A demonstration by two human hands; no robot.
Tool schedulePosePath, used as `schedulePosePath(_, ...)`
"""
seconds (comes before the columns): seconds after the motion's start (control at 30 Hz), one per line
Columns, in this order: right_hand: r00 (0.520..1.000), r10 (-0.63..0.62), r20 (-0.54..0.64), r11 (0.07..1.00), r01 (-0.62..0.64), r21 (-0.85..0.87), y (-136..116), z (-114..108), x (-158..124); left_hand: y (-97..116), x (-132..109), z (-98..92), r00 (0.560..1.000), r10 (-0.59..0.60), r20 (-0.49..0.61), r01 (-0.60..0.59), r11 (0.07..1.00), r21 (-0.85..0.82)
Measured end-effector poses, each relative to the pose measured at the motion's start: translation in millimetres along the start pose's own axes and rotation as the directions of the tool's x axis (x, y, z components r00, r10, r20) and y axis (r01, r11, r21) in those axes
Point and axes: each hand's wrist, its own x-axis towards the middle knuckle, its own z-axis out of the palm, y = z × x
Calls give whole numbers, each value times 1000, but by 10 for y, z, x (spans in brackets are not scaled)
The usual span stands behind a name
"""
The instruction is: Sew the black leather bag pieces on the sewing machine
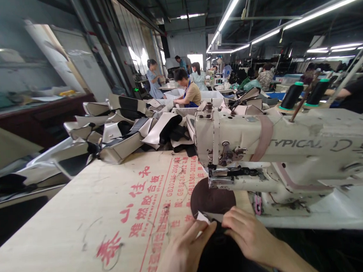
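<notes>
A dark brown round panel (212, 198), of leather or heavy fabric, lies on the tabletop under the presser foot (220, 179) of a cream industrial sewing machine (259, 149). My left hand (185, 249) and my right hand (250, 236) pinch its near edge from either side. A white strip or lining edge (202, 217) shows between them. Dark material bunches below my hands and hides the panel's lower part. The plywood table (83, 222) with red printed Chinese characters extends to the left of my hands.
Piles of cut white-and-black panels (133, 129) rise behind the table. Black thread cones (291, 95) stand on the machine. Several co-workers sit at tables beyond, one in a blue apron (187, 92), and a person's arm (343, 92) shows at the right.
</notes>
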Motion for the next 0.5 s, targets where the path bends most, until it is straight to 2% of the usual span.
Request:
schedulePosePath(0.1,1000,5,0,1000,-5,-8,15,20,4,-59,49,1,989,133,71,-141,981,130)
schedulePosePath(0.23,1000,-20,16,999,20,-33,33,6,40,-57,128,11,990,117,83,-132,971,199)
schedulePosePath(0.33,997,-40,68,996,45,-82,32,-38,67,-53,138,53,995,95,41,-101,971,215)
schedulePosePath(0.5,984,-95,148,979,119,-165,15,-81,57,-88,113,98,986,137,-95,-118,975,187)
